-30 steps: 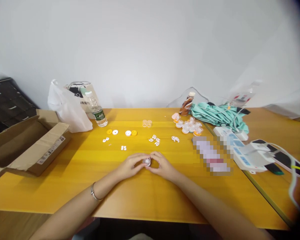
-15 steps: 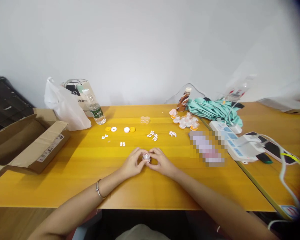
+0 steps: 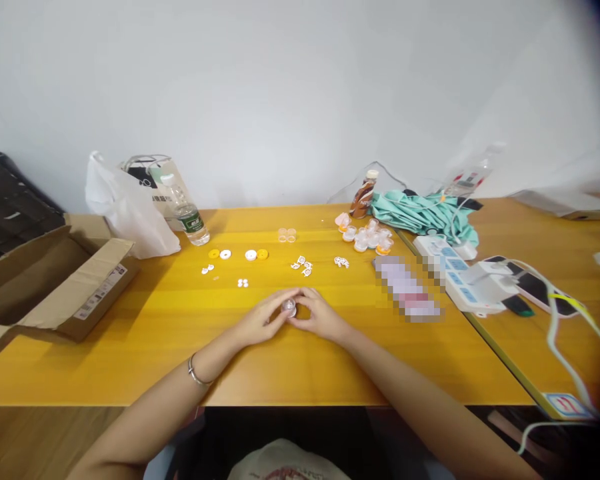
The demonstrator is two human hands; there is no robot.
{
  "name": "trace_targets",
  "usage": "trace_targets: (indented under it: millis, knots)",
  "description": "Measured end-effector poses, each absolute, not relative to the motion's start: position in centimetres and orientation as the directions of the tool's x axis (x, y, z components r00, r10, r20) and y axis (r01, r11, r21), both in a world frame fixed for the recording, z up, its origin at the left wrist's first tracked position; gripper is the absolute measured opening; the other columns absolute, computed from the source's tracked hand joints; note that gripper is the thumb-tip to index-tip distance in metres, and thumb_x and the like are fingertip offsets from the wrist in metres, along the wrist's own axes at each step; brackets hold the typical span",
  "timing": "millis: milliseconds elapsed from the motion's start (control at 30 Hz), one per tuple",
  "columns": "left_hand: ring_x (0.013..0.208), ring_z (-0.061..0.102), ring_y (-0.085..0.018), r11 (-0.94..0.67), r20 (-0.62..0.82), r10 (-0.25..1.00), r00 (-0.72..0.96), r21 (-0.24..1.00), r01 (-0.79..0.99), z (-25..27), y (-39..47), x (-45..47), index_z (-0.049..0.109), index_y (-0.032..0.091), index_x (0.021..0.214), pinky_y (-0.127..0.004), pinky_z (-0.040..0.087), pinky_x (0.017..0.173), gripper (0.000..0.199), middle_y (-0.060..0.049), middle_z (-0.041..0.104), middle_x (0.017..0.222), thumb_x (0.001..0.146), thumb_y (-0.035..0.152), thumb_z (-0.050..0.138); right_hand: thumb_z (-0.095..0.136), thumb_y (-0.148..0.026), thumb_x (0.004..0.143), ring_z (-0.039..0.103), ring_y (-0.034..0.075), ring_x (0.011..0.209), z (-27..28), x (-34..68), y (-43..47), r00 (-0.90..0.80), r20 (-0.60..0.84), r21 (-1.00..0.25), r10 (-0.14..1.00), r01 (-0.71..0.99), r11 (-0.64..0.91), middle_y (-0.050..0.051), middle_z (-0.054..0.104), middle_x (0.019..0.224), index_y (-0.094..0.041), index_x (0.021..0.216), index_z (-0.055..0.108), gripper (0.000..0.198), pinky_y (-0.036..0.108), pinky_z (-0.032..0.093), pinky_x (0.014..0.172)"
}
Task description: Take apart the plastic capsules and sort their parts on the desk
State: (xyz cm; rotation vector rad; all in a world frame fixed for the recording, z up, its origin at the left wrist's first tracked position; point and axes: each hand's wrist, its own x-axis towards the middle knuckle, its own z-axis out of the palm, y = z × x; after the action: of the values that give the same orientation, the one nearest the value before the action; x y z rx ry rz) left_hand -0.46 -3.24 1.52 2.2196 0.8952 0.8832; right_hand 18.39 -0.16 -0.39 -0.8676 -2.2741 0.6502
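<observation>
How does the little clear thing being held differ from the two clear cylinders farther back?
The held piece is between the left hand and right hand; the clear cylinders rest side by side on the table, untouched. The held piece looks greyish; the clear cylinders take on an amber tint. Both look small and round.

The box (image 3: pixel 105 300) stands at the left of the worktop (image 3: pixel 290 373), the carrier bag (image 3: pixel 127 223) behind its right side, the water bottle (image 3: pixel 194 225) just right of the bag. Two pairs of discs (image 3: pixel 251 255) lie mid-worktop, small buttons (image 3: pixel 243 283) in front, cups (image 3: pixel 283 235) behind and rightward. At right, the power strip (image 3: pixel 455 273) lies before the folded fabric (image 3: pixel 415 217). The small container (image 3: pixel 289 307) sits between left fingers (image 3: pixel 275 300) and right fingers (image 3: pixel 314 298)
</observation>
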Motion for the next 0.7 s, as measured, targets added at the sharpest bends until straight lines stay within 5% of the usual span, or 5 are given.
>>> trace_targets:
  millis: [200, 700]
  knots:
    - [0.103, 0.051, -0.020, -0.653, 0.409, 0.744, 0.528, 0.612, 0.446, 1.57, -3.18, -0.40, 0.042, 0.022, 0.129, -0.039, 0.041, 0.093, 0.044, -0.009, 0.056, 0.110, 0.086, 0.028, 0.051, 0.069, -0.024, 0.069, 0.052, 0.021, 0.093, -0.42, 18.44, -0.01, -0.608, 0.353, -0.623, 0.711, 0.415, 0.663, 0.006, 0.057, 0.097, -0.019, 0.099, 0.062, 0.031, 0.036, 0.042, 0.085]
    - [0.096, 0.057, -0.018, -0.710, 0.456, 0.690, 0.562, 0.578, 0.402, 2.07, -3.84, -0.90, 0.053, 0.020, 0.118, -0.036, 0.044, 0.089, 0.033, -0.008, 0.061, 0.104, 0.085, 0.025, 0.051, 0.067, -0.034, 0.072, 0.054, 0.018, 0.090, -0.33, 18.60, -0.48, -0.652, 0.385, -0.596, 0.654, 0.365, 0.715, 0.004, 0.057, 0.093, -0.022, 0.099, 0.062, 0.030, 0.033, 0.044, 0.084]
